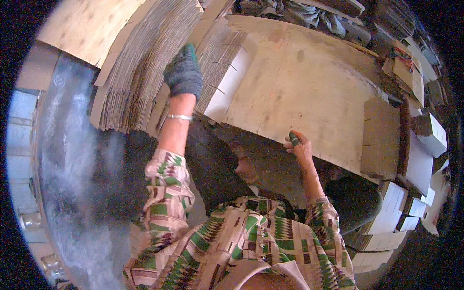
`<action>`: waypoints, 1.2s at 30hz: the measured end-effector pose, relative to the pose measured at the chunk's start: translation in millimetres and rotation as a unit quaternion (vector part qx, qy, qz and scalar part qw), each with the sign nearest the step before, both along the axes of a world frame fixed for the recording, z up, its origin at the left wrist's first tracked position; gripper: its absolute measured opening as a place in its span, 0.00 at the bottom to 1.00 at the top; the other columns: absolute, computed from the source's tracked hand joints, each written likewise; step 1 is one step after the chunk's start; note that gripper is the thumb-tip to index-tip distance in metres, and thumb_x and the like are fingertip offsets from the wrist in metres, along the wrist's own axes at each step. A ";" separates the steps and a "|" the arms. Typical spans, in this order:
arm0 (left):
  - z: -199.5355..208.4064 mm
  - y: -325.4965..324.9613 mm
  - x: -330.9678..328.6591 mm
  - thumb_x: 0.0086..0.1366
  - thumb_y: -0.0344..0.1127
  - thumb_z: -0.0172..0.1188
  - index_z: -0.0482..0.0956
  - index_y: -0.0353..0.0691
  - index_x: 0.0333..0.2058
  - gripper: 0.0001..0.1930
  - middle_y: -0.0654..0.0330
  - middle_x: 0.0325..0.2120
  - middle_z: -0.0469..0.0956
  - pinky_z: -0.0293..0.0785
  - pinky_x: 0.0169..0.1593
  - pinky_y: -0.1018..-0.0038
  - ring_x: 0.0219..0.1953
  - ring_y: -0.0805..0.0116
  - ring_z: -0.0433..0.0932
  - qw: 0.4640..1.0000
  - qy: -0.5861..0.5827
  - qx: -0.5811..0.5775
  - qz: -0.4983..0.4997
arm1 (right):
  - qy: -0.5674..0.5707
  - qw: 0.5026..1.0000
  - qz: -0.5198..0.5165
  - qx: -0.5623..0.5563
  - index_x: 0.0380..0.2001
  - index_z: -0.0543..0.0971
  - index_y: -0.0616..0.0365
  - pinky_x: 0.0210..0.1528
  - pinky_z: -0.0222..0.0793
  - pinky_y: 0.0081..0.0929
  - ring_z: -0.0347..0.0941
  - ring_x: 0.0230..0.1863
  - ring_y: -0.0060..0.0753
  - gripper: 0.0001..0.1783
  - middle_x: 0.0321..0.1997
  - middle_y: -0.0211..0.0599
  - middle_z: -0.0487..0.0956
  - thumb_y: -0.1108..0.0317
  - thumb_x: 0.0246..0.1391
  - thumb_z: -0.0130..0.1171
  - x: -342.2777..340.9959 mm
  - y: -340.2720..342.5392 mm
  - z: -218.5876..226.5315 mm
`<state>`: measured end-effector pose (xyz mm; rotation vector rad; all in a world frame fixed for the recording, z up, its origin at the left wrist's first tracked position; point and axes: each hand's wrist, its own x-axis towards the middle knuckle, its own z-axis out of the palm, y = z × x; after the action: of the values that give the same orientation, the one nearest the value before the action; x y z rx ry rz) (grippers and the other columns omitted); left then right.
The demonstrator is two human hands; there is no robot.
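My left hand (183, 73), in a dark grey glove with green at the fingertips, is over the gap between two stacks of corrugated cardboard sheets. Its fingers look curled together, and what they grip, if anything, is hidden. To its left leans the larger cardboard stack (145, 67), its layered edges facing up. The smaller stack (216, 72) at its right has slots cut in its edge. By the near edge of a plywood tabletop (304, 92) is my right hand (298, 144), with green wraps on its digits. It is closed, and its contents cannot be made out.
Another pale board (89, 26) is at the upper left. A cardboard stack (381, 137) stands on the tabletop's right end. White cartons (430, 134) and flat bundles (386, 208) are piled at the right. Crumpled sheeting (309, 17) lies beyond the far edge.
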<state>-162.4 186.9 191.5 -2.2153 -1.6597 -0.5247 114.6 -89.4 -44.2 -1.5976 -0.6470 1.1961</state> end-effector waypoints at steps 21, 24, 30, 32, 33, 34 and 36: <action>-168.7 -25.4 -29.1 0.56 0.65 0.62 0.62 0.40 0.66 0.47 0.50 0.69 0.59 0.41 0.73 0.48 0.72 0.48 0.51 0.975 0.175 -0.135 0.001 | -0.725 0.579 -0.079 -0.366 0.72 0.50 0.52 0.64 0.63 0.54 0.56 0.72 0.50 0.52 0.73 0.46 0.60 0.63 0.51 0.69 216.8 -123.4 67.6; -203.5 -13.4 -61.8 0.59 0.56 0.64 0.73 0.42 0.58 0.33 0.47 0.60 0.70 0.54 0.69 0.49 0.67 0.47 0.62 0.982 0.147 -0.118 0.011 | -0.656 0.610 -0.033 -0.443 0.64 0.66 0.53 0.58 0.70 0.48 0.70 0.62 0.50 0.31 0.63 0.45 0.72 0.64 0.57 0.59 238.7 -121.9 102.2; -200.9 -6.8 -45.0 0.63 0.49 0.59 0.82 0.49 0.48 0.18 0.48 0.41 0.82 0.75 0.48 0.54 0.45 0.47 0.81 0.975 -0.103 -0.198 -0.001 | -0.644 0.724 -0.179 -0.171 0.56 0.76 0.55 0.51 0.75 0.43 0.78 0.50 0.49 0.23 0.50 0.47 0.81 0.71 0.56 0.54 263.9 -147.0 104.1; -206.4 -13.3 -37.0 0.64 0.50 0.57 0.81 0.52 0.50 0.19 0.48 0.39 0.82 0.76 0.45 0.53 0.43 0.45 0.81 0.952 -0.178 -0.250 -0.017 | -0.512 0.826 -0.229 -0.062 0.56 0.76 0.56 0.53 0.75 0.40 0.78 0.51 0.48 0.26 0.52 0.46 0.81 0.75 0.51 0.54 249.2 -131.9 90.0; -200.2 -28.4 -20.6 0.65 0.50 0.56 0.82 0.52 0.49 0.18 0.47 0.38 0.82 0.77 0.42 0.53 0.40 0.43 0.81 0.949 -0.181 -0.254 -0.044 | -0.529 0.820 -0.216 -0.028 0.57 0.76 0.56 0.54 0.75 0.39 0.79 0.52 0.47 0.28 0.52 0.46 0.81 0.78 0.49 0.54 229.4 -122.7 88.7; -188.2 -45.2 -2.4 0.65 0.50 0.56 0.82 0.51 0.49 0.18 0.46 0.36 0.82 0.77 0.40 0.53 0.37 0.41 0.81 0.946 -0.184 -0.256 -0.071 | -0.543 0.815 -0.202 0.008 0.57 0.76 0.56 0.54 0.75 0.38 0.79 0.53 0.47 0.30 0.53 0.46 0.81 0.81 0.46 0.55 208.6 -111.1 87.1; -175.3 -77.8 28.3 0.66 0.50 0.55 0.82 0.53 0.50 0.18 0.46 0.37 0.82 0.77 0.43 0.53 0.40 0.43 0.81 0.935 -0.150 -0.314 -0.068 | -0.571 0.810 -0.127 0.040 0.57 0.75 0.57 0.55 0.76 0.37 0.79 0.54 0.50 0.35 0.50 0.51 0.82 0.88 0.41 0.55 124.9 -70.5 101.1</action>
<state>-134.1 109.1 16.3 -2.8347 -2.0599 -0.4177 239.6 -159.9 56.9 -2.1630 -1.1370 -0.1310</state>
